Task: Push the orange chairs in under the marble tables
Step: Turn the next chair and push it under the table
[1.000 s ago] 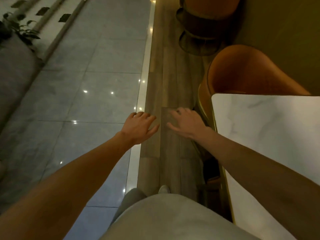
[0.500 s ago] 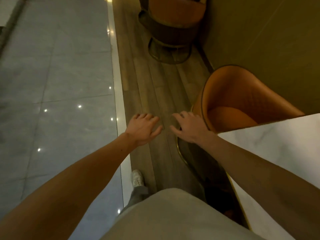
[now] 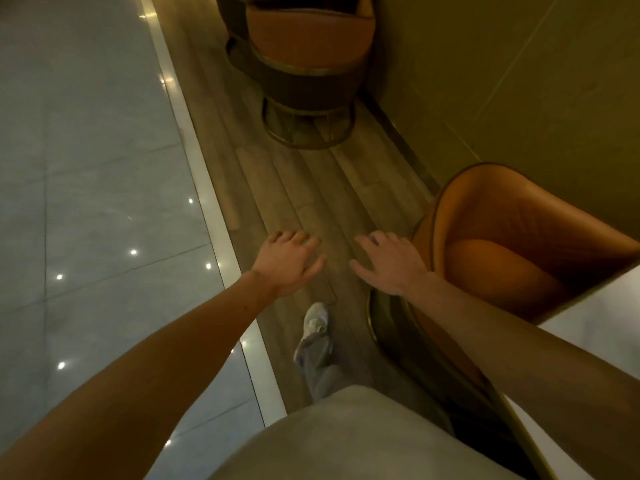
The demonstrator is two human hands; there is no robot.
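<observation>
Beside orange chair (image 3: 519,237): both hands (image 3: 391,265) outstretched, palms down, empty

Grey tiles (image 3: 86,168) — wood floor (image 3: 311,188), wall (image 3: 519,64)

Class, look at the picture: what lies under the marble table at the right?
The near orange chair's seat reaches under the marble table. Its front part and the table's legs are covered by the tabletop.

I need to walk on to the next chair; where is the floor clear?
Bare wooden floor runs between the near orange chair and the far orange chair; the tiled floor is open too. It is crowded between the near chair, the marble table and the wall.
</observation>
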